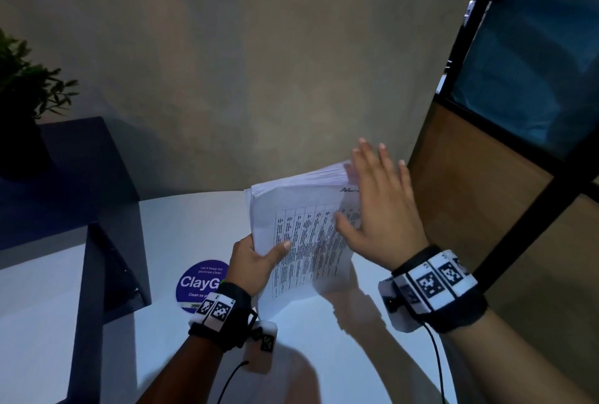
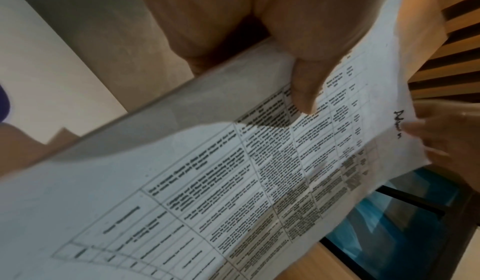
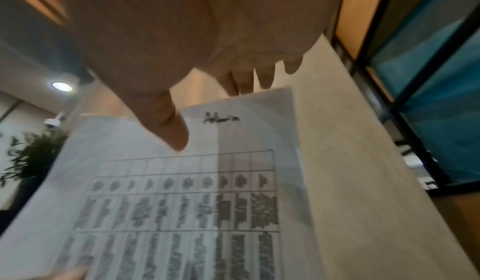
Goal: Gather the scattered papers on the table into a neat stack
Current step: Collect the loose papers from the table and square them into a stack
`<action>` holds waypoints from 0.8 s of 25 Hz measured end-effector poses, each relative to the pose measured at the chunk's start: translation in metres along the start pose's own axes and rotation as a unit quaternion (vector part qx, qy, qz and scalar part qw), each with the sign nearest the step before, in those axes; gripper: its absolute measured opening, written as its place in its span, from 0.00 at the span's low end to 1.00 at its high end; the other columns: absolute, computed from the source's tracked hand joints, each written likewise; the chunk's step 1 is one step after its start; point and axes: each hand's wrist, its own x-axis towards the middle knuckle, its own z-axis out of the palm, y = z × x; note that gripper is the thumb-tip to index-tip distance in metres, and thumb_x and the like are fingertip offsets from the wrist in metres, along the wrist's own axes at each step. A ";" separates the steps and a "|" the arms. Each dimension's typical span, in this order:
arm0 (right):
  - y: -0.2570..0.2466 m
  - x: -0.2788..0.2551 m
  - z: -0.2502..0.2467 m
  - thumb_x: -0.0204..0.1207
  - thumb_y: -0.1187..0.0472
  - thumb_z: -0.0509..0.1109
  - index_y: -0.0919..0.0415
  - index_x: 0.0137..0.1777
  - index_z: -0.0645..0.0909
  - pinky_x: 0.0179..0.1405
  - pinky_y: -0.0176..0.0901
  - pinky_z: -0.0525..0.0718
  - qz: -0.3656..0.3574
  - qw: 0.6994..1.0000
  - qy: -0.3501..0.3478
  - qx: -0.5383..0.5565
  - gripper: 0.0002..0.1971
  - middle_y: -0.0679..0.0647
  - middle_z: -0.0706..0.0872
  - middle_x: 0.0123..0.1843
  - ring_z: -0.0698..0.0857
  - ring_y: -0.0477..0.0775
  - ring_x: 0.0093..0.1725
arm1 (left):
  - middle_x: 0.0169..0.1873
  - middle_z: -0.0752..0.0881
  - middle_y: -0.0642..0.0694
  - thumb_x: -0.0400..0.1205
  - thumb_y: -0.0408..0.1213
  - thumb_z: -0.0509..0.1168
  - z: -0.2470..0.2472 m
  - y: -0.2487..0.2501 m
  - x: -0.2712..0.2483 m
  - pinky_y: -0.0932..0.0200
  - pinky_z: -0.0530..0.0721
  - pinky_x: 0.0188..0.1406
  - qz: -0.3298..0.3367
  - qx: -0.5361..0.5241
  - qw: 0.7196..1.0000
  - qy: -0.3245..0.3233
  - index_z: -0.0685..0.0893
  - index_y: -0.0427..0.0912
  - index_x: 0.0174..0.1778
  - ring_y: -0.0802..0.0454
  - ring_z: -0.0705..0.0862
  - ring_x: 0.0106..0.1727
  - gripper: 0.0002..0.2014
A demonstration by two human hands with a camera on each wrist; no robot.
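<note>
1. Papers, gathered into one thick stack [image 1: 301,228] of white sheets, are held tilted over the white table [image 1: 168,235], just right of and beyond the round purple sticker [image 1: 198,283]. Whether the stack's lower edge touches the tabletop cannot be told.
2. That sticker reads "Let's keep our pantries clean" and, larger, "ClayG" — the rest is hidden by the left wrist. A lower line begins "Clean as y".
3. The front sheet carries a printed grid of text too blurred to read. Near its top edge is a handwritten black word [image 3: 221,118], perhaps "Admin", though this is not certain.
4. The left hand [image 1: 252,262], just right of the sticker, grips the stack's lower left corner, with the thumb curled over the front sheet and the fingers behind.
5. The right hand [image 1: 379,209], farther right of the sticker, has its fingers straight and spread. The palm lies flat against the sheet's right side and the fingertips reach the top right corner.
6. Black wrist bands [image 1: 434,283] bear black-and-white square code tags.
7. A potted plant [image 1: 22,96] stands on a dark blue block [image 1: 81,177], well left of and beyond the sticker.
</note>
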 end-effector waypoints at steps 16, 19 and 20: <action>0.038 -0.064 0.092 0.76 0.68 0.73 0.56 0.66 0.81 0.52 0.47 0.90 0.265 0.655 -0.088 0.702 0.19 0.52 0.93 0.57 0.90 0.58 0.61 | 0.46 0.93 0.53 0.70 0.39 0.81 -0.007 -0.011 -0.009 0.47 0.83 0.61 -0.063 -0.079 0.995 0.007 0.85 0.47 0.51 0.56 0.90 0.52 0.16; 0.025 -0.059 0.088 0.84 0.68 0.66 0.42 0.64 0.79 0.66 0.44 0.83 0.206 0.764 -0.045 0.609 0.19 0.40 0.90 0.61 0.86 0.45 0.66 | 0.43 0.93 0.49 0.76 0.32 0.76 -0.004 0.011 -0.006 0.57 0.87 0.49 0.006 -0.053 0.999 0.005 0.90 0.49 0.47 0.51 0.91 0.49 0.07; 0.020 -0.057 0.083 0.84 0.67 0.66 0.40 0.64 0.77 0.65 0.37 0.81 0.188 0.786 -0.017 0.588 0.19 0.35 0.89 0.61 0.85 0.38 0.65 | 0.42 0.92 0.49 0.77 0.33 0.75 -0.003 0.020 -0.005 0.65 0.87 0.42 0.037 -0.030 0.999 0.025 0.89 0.46 0.48 0.51 0.90 0.46 0.06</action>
